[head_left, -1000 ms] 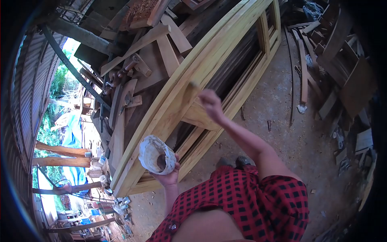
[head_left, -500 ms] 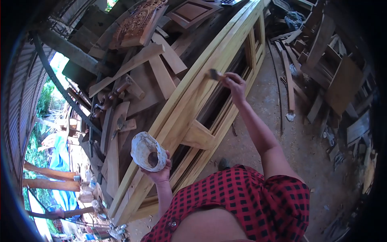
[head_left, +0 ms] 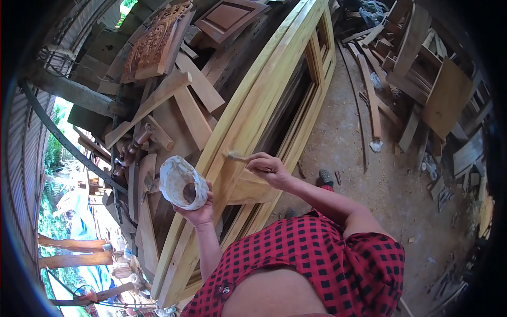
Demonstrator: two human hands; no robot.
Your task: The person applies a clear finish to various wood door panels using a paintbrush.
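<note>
Brush point(head_left: 240, 157) and frame point(head_left: 264, 90), seen from the head camera. The right hand point(head_left: 268, 170) is closed on the brush, its fingers wrapped around the handle. The bristles point away from the fingers, toward the left side of the view, and end over the frame's broad pale rail; whether they touch the wood or sit just above it cannot be told. The frame's long axis runs obliquely, from lower left to upper right, and the brush handle lies across it. The right hand is the nearer of the two to the stretch of rail under the bristles. The left hand point(head_left: 199, 212) grips the tub point(head_left: 178, 179), fingers around its wall, the mouth turned toward the camera and a dark patch showing inside. The tub is held to the left of the brush, apart from it, in front of the frame's left edge.

Count: one brush, one tub, one frame, two hands. Set within the frame near the right wrist is one wooden panel point(head_left: 248, 189). Beyond the frame are one carved board point(head_left: 153, 45) and one board with a recessed centre point(head_left: 226, 20). Loose planks point(head_left: 368, 98) lie on both sides, too many and too overlapped to count.
</note>
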